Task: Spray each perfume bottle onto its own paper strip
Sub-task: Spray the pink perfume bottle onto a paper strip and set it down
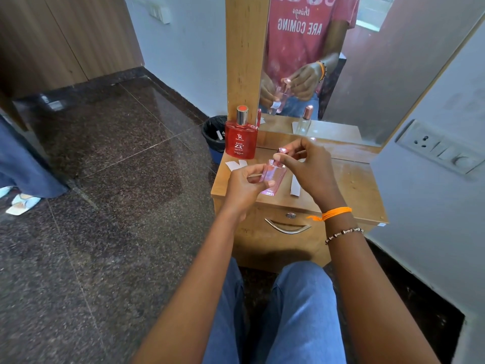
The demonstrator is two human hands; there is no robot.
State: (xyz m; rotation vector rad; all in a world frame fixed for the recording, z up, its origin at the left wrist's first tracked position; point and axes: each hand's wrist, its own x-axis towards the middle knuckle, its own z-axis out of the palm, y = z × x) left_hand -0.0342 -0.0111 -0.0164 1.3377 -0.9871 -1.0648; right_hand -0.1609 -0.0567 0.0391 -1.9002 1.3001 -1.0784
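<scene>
A clear pink perfume bottle (273, 176) is held above the small wooden dressing table (357, 185). My left hand (245, 183) grips its body from the left. My right hand (307, 164) pinches its rose-gold cap (282, 151) from the right. A red perfume bottle (241, 137) with a silver cap stands upright at the table's back left. White paper strips (236, 164) lie in front of the red bottle, and another white strip (296, 187) lies under my right hand, partly hidden.
A mirror (367, 74) behind the table reflects my hands and a third clear bottle that my right hand hides. A dark bin (214, 135) stands on the floor left of the table. A switch panel (441, 151) is on the right wall. Another person's leg (23, 164) is far left.
</scene>
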